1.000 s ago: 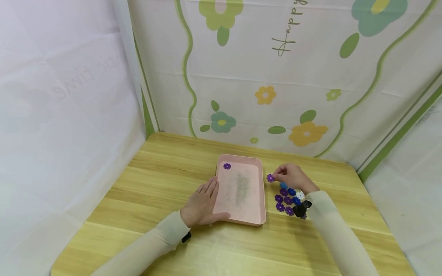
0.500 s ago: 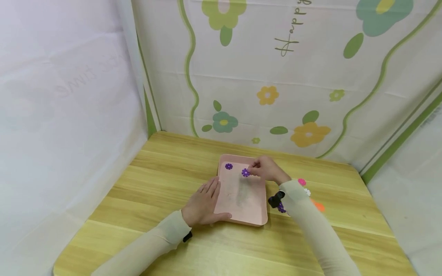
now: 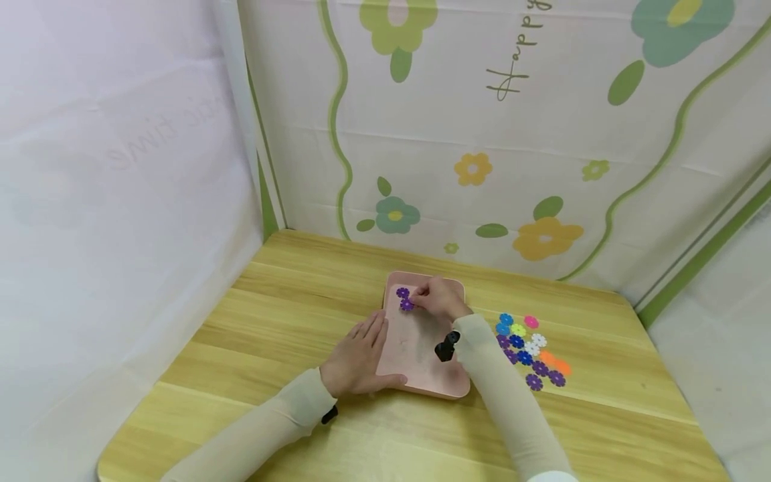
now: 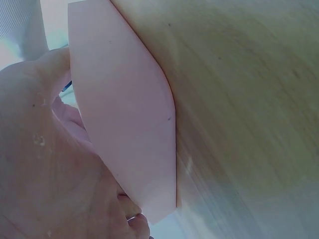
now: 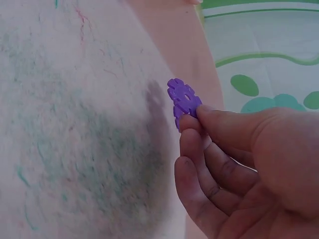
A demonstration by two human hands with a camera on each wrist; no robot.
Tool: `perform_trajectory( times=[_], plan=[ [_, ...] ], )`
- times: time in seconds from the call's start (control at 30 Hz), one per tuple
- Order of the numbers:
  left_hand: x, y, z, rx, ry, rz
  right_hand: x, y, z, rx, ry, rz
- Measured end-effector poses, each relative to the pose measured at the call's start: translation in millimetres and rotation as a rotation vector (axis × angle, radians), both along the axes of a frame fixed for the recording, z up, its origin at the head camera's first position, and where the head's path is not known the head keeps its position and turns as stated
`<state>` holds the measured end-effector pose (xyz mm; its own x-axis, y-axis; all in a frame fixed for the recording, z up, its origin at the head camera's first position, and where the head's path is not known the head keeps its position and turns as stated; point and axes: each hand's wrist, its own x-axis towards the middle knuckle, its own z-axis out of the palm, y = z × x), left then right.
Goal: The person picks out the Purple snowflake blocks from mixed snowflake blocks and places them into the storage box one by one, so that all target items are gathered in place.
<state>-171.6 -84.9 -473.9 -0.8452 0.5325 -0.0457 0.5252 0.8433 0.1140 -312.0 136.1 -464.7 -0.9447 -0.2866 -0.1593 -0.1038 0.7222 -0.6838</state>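
Note:
My right hand [image 3: 440, 298] is over the far part of a shallow pink tray [image 3: 421, 381]. Between thumb and fingertips it pinches a purple snowflake disc [image 5: 184, 97], a flat notched round piece with a slot in its middle. Close to the held piece, another purple snowflake disc [image 3: 402, 292] lies in the tray's far left corner. My left hand [image 3: 355, 355] rests against the tray's near left corner, fingers extended along the left rim and thumb along the near edge. The left wrist view shows the tray's outer wall [image 4: 124, 109] beside the palm.
Right of the tray, a loose group of snowflake discs [image 3: 525, 358] in purple, blue, white, yellow, pink and orange lies on the wooden table [image 3: 289, 321]. A printed fabric screen [image 3: 421, 134] stands along the back, with white cloth at both sides.
My right hand has carried a purple disc left from beside the loose pieces, over the tray, up to the disc in its corner. The left hand stays at the tray's corner.

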Motion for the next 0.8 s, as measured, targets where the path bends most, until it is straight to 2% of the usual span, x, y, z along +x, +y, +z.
perform_trajectory(
  times=[0.37,0.5,0.67,0.8],
  plan=[
    [-0.3,0.7,0.6,0.003,-0.012,0.002,-0.7,-8.4,-12.3,-0.031,-0.014,-0.019],
    [0.2,1.2,1.8,0.006,-0.028,0.003,-0.7,-8.1,-13.0,-0.005,-0.021,-0.029],
    [-0.3,2.2,4.2,0.006,-0.048,0.008,1.7,-0.2,-0.2,0.062,-0.007,-0.034],
    [-0.5,3.3,5.8,0.011,-0.072,0.012,8.5,15.7,20.0,0.110,0.034,0.018]
  ],
)
